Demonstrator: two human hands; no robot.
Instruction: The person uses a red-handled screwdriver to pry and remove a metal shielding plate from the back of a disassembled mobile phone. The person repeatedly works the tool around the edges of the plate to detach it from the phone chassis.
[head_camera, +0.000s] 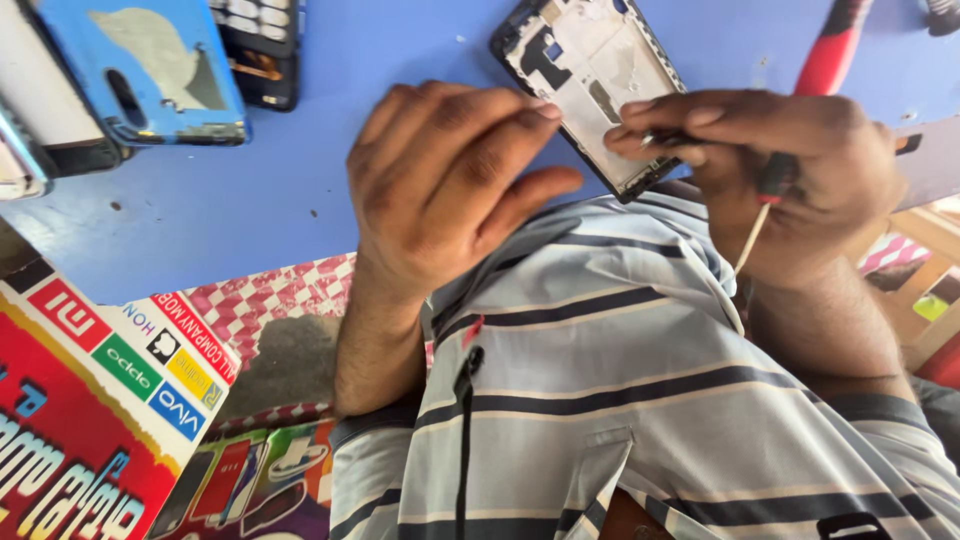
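Note:
An opened phone frame (590, 70), black-edged with a pale inner plate, lies tilted on the blue table (300, 190) at top centre. My left hand (440, 180) curls over its left lower edge, with fingertips on the frame and the thumb just below it. My right hand (790, 170) pinches a thin dark-handled tool (772, 178) whose tip rests on the frame's lower right side. A white cord (748, 240) hangs from the tool. My striped shirt (620, 400) fills the bottom of the view.
A blue phone back cover (150, 70) and a dark phone part (265, 50) lie at top left. A red-handled tool (835, 45) lies at top right. A red printed poster (90, 420) and a red-and-white checked cloth (280, 300) sit at lower left.

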